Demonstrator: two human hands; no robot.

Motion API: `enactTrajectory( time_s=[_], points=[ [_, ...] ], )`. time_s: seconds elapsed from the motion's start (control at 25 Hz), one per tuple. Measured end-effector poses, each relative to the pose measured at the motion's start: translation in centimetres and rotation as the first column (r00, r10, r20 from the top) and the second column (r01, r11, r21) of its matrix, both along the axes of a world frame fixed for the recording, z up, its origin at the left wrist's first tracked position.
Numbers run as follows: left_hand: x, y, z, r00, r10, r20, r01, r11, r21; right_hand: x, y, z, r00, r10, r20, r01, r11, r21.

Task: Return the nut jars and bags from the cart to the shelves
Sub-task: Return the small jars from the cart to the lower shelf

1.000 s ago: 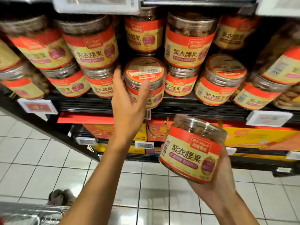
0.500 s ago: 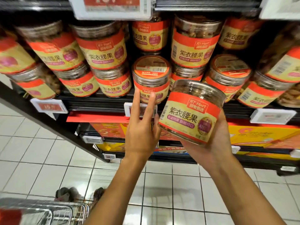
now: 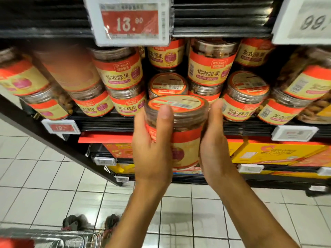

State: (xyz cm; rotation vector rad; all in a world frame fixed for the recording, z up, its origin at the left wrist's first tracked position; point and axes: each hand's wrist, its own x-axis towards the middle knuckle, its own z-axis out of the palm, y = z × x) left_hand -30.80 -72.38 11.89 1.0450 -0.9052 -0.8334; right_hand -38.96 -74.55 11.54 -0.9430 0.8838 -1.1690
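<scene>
A clear nut jar (image 3: 180, 122) with a red and yellow label and a red lid sticker is held in front of the black shelf (image 3: 179, 125). My left hand (image 3: 152, 145) grips its left side, thumb across the front. My right hand (image 3: 213, 142) holds its right side with fingers wrapped behind. The jar stands upright, just before a single jar (image 3: 167, 84) at the shelf's middle. Several matching jars fill the shelf in two stacked layers on both sides.
A price tag (image 3: 129, 20) reading 13.90 hangs from the shelf above. Yellow and orange boxes (image 3: 279, 153) sit on the lower shelf. The wire cart (image 3: 53, 238) shows at the bottom left, on a white tiled floor.
My left hand left the shelf jar and took hold of the carried jar's left side. The jar has turned upright and moved left, up to the shelf front.
</scene>
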Motion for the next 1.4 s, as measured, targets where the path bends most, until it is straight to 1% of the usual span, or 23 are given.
enactTrajectory(
  time_s=[0.04, 0.12, 0.16, 0.24, 0.28, 0.32, 0.36, 0.4, 0.44, 0.52, 0.6, 0.64, 0.72, 0.8, 0.88, 0.96, 1.04, 1.12, 1.16, 1.24, 1.28, 1.4],
  points=[
    [0.1, -0.1, 0.3, 0.998, 0.053, 0.015, -0.052, 0.998, -0.040, 0.1, 0.2, 0.5, 0.996, -0.020, -0.084, 0.016, 0.999, -0.042],
    [0.4, -0.5, 0.8, 0.987, 0.141, 0.071, -0.134, 0.986, -0.099, -0.8, 0.7, 1.4, 0.960, -0.140, -0.243, 0.102, 0.982, -0.160],
    [0.5, -1.0, 1.1, 0.978, 0.193, 0.082, -0.183, 0.977, -0.113, -1.4, 0.7, 1.8, 0.955, -0.173, -0.242, 0.133, 0.976, -0.174],
    [0.7, -2.2, 2.2, 0.964, 0.260, 0.052, -0.252, 0.959, -0.129, -1.8, 0.6, 2.1, 0.964, -0.128, -0.235, 0.094, 0.984, -0.149],
    [0.7, -2.8, 2.7, 0.963, 0.267, 0.044, -0.259, 0.956, -0.141, -1.6, 0.6, 2.0, 0.955, -0.096, -0.282, 0.044, 0.982, -0.185],
    [0.7, -3.4, 3.1, 0.964, 0.261, 0.052, -0.250, 0.956, -0.155, -1.1, 0.7, 2.0, 0.933, -0.108, -0.344, 0.031, 0.974, -0.223],
    [0.7, -3.9, 3.3, 0.968, 0.243, 0.067, -0.228, 0.958, -0.171, -0.8, 0.7, 1.4, 0.914, -0.135, -0.384, 0.011, 0.951, -0.309],
    [0.7, -4.4, 3.2, 0.971, 0.217, 0.097, -0.196, 0.962, -0.189, -0.5, 0.9, 1.1, 0.915, -0.158, -0.371, 0.020, 0.937, -0.349],
    [0.9, -4.8, 2.7, 0.976, 0.178, 0.127, -0.152, 0.970, -0.191, -0.1, 0.7, 1.3, 0.931, -0.175, -0.319, 0.051, 0.930, -0.363],
    [1.9, -5.3, 1.8, 0.980, 0.068, 0.188, -0.047, 0.992, -0.113, 0.0, 0.1, 1.2, 0.954, -0.191, -0.232, 0.104, 0.935, -0.340],
    [3.2, -5.9, 0.8, 0.966, 0.002, 0.258, 0.001, 1.000, -0.011, -0.1, -1.3, 0.8, 0.949, -0.171, -0.266, 0.083, 0.947, -0.311],
    [3.8, -5.8, 0.3, 0.960, 0.030, 0.278, -0.032, 0.999, 0.003, -0.2, -2.1, 0.7, 0.943, -0.168, -0.288, 0.075, 0.948, -0.310],
    [4.5, -5.2, -0.8, 0.965, 0.085, 0.248, -0.086, 0.996, -0.004, -0.3, -2.7, 0.0, 0.931, -0.205, -0.302, 0.109, 0.946, -0.306],
    [4.3, -4.3, -1.7, 0.976, 0.051, 0.212, -0.053, 0.999, 0.004, -0.5, -2.9, -0.8, 0.926, -0.247, -0.287, 0.149, 0.934, -0.325],
    [3.9, -4.1, -2.3, 0.977, 0.018, 0.210, -0.021, 1.000, 0.009, -0.3, -3.0, -1.3, 0.920, -0.254, -0.298, 0.147, 0.930, -0.338],
    [3.8, -4.2, -2.2, 0.974, 0.022, 0.227, -0.024, 1.000, 0.007, -0.2, -3.4, -1.5, 0.918, -0.251, -0.307, 0.144, 0.933, -0.330],
    [3.9, -4.0, -2.0, 0.961, 0.014, 0.276, -0.018, 1.000, 0.013, -0.2, -3.6, -1.4, 0.928, -0.218, -0.303, 0.120, 0.943, -0.311],
    [4.3, -3.1, -1.5, 0.948, 0.005, 0.318, -0.026, 0.998, 0.062, -0.5, -3.1, -1.1, 0.924, -0.204, -0.323, 0.109, 0.951, -0.288],
    [4.5, -2.3, -1.1, 0.947, 0.020, 0.319, -0.051, 0.995, 0.091, -0.7, -2.6, -0.7, 0.908, -0.222, -0.355, 0.119, 0.949, -0.291],
    [5.3, 0.4, 0.6, 0.966, 0.072, 0.248, -0.115, 0.980, 0.164, -0.9, -0.9, 0.9, 0.873, -0.233, -0.429, 0.103, 0.947, -0.305],
    [5.6, 2.2, 1.8, 0.978, 0.087, 0.191, -0.126, 0.970, 0.207, -0.9, 0.3, 1.9, 0.868, -0.199, -0.455, 0.064, 0.954, -0.294],
    [6.8, 9.6, 5.4, 0.983, 0.159, 0.096, -0.181, 0.937, 0.299, 0.3, 5.3, 5.2, 0.875, 0.033, -0.484, -0.162, 0.960, -0.228]
  ],
)
